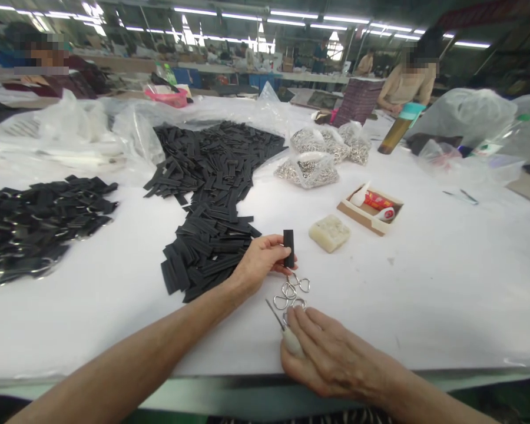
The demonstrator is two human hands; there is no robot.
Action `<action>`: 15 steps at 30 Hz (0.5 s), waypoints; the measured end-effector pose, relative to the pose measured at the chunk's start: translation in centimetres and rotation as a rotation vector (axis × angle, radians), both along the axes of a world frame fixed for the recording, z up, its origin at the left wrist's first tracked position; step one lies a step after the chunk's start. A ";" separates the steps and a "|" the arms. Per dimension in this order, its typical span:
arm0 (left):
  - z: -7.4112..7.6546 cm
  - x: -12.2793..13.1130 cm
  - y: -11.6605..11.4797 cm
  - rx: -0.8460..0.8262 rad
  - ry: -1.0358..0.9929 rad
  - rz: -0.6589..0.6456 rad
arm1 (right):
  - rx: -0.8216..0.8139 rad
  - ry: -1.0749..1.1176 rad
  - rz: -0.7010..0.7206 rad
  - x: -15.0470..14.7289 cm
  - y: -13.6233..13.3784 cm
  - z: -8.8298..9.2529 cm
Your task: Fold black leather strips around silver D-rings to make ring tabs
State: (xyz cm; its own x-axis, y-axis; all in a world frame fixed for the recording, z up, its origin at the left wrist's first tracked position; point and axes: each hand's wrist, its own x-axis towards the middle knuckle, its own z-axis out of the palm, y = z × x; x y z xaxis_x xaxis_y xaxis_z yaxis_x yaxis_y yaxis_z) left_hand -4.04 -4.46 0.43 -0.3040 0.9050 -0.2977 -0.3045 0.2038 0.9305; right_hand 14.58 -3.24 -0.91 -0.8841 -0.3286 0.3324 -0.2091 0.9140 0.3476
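My left hand [265, 259] pinches a short black strap piece [288, 248], held upright just above the table. Below it lie several loose metal D-rings [288, 290]. My right hand [324, 353] keeps an awl [292, 341] against its palm, the white handle tucked under the thumb side and the thin metal spike pointing up and left. Its fingertips reach down onto the nearest rings; whether they grip one is hidden. Left of my left hand spreads a big heap of black strap pieces [216, 194]. A second heap, straps with metal rings [39, 224], lies at the far left.
A yellowish block [330, 233] and a small cardboard box [371, 209] with a red-labelled tube sit to the right. Clear bags of metal rings [308, 169] stand behind them, near a tilted bottle [401, 128]. Tweezers [461, 196] lie further right. Co-workers sit across the table.
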 end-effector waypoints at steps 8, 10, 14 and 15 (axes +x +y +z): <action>0.0 -0.1 -0.1 0.008 -0.019 -0.008 | -0.184 0.060 -0.109 -0.7 0.5 -0.4; 0.0 -0.1 -0.1 0.004 -0.024 -0.020 | -0.367 0.106 -0.237 -0.6 0.8 -0.7; 0.0 0.0 -0.2 -0.015 -0.033 -0.074 | -1.015 0.276 -0.547 -0.3 1.6 -0.2; 0.0 0.1 -0.3 -0.017 -0.034 -0.097 | -1.167 0.321 -0.623 -0.3 1.8 0.2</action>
State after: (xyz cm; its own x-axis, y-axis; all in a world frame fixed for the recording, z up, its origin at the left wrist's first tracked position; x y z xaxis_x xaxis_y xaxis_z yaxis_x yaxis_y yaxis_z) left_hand -3.95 -4.77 0.39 -0.2044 0.9243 -0.3222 -0.3134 0.2500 0.9161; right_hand 14.26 -1.43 -0.71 -0.6134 0.7044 0.3572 0.2857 0.6195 -0.7312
